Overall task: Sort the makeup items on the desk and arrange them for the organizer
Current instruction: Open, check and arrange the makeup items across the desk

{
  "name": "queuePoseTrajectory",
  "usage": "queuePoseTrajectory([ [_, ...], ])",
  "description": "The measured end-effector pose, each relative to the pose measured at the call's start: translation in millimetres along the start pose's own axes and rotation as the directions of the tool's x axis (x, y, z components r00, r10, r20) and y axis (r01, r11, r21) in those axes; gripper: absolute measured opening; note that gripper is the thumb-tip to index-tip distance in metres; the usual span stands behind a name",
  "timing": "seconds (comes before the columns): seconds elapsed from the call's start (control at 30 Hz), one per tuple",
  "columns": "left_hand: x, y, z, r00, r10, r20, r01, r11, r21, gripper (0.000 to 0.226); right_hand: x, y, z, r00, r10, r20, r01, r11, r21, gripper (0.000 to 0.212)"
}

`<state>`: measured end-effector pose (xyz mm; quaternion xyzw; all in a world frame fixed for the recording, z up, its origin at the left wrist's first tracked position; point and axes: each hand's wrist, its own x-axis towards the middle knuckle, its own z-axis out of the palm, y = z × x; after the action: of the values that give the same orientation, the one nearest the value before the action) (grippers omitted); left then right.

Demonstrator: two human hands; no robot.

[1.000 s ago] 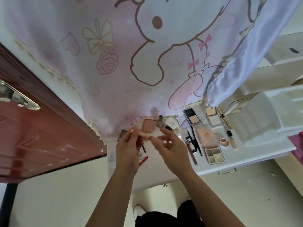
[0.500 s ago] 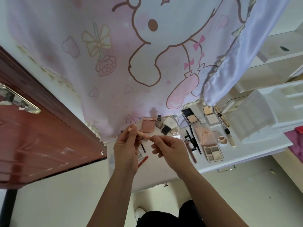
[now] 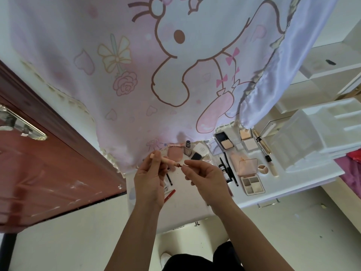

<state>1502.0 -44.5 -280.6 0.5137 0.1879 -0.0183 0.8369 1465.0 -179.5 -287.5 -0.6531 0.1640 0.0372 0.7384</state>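
Observation:
My left hand point(image 3: 150, 178) holds a slim peach makeup pen point(image 3: 165, 159) above the white desk point(image 3: 187, 204). The pen's dark tip points right. My right hand point(image 3: 203, 175) pinches something small, apparently the pen's cap, right at that tip. Behind the hands lie a pink compact point(image 3: 174, 154), a small glass bottle point(image 3: 188, 148) and a white jar point(image 3: 200, 150). To the right are black pencils point(image 3: 227, 167), an open eyeshadow palette point(image 3: 252, 184), open powder compacts point(image 3: 224, 141) and a cream tube point(image 3: 272, 167). The white organizer point(image 3: 316, 137) stands at the desk's right end.
A pink cartoon curtain point(image 3: 156, 75) hangs over the desk's back edge. A dark red door point(image 3: 48, 173) stands at the left, close to the desk's corner. A red pencil point(image 3: 170, 195) and a black pencil point(image 3: 169, 178) lie under my left hand. My legs are below the desk.
The two hands have drawn slightly apart, baring the pen's dark tip between them. The view has tilted a little; the desk items have not moved.

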Motion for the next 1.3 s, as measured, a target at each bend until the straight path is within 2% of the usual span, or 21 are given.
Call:
queuePoseTrajectory([
  [0.17,1,0,1,1.000,0.001,0.016,-0.002,1.000,0.003,0.021,0,-2,-2,1.000,0.000,-0.012,0.001,0.998,0.055,0.023],
  [0.3,1,2,4,0.999,0.019,0.027,-0.019,1.000,-0.005,0.028,2,-4,-1,1.000,0.030,-0.006,-0.029,0.997,0.067,0.030],
  [0.43,3,2,2,0.999,0.033,0.030,-0.033,0.999,0.009,0.038,0,-4,-2,0.997,0.083,-0.002,-0.083,0.996,0.021,0.027],
  [0.57,3,2,1,1.000,0.003,-0.006,-0.003,1.000,-0.019,0.032,0,-3,-5,1.000,0.022,0.014,-0.023,0.999,0.022,0.010],
  [0.7,7,-2,-4,1.000,-0.022,-0.017,0.022,0.999,-0.043,0.019,2,-3,-6,1.000,0.029,0.006,-0.029,0.999,0.038,0.015],
  [0.77,9,-4,-6,1.000,-0.025,-0.013,0.024,0.999,-0.046,0.024,2,-2,-6,0.999,0.035,-0.010,-0.034,0.998,0.045,0.017],
  [1.0,7,-6,-8,0.998,-0.067,0.005,0.068,0.998,-0.006,0.016,9,4,-9,0.999,0.046,-0.009,-0.046,0.999,0.024,0.020],
  [1.1,9,-5,-15,0.991,-0.092,0.093,0.079,0.988,0.136,0.017,14,9,-12,0.997,0.062,-0.036,-0.059,0.996,0.070,0.019],
  [1.17,12,-8,-26,0.975,-0.127,0.182,0.064,0.946,0.318,0.006,20,12,-17,0.993,0.094,-0.074,-0.084,0.988,0.128,0.019],
  [1.23,18,-16,-37,0.943,-0.184,0.277,0.014,0.853,0.521,0.012,27,15,-26,0.989,0.113,-0.093,-0.101,0.988,0.121,0.020],
  [1.3,20,-26,-41,0.912,-0.208,0.352,-0.101,0.719,0.687,0.012,35,20,-35,0.992,0.097,-0.081,-0.098,0.995,-0.008,0.021],
])
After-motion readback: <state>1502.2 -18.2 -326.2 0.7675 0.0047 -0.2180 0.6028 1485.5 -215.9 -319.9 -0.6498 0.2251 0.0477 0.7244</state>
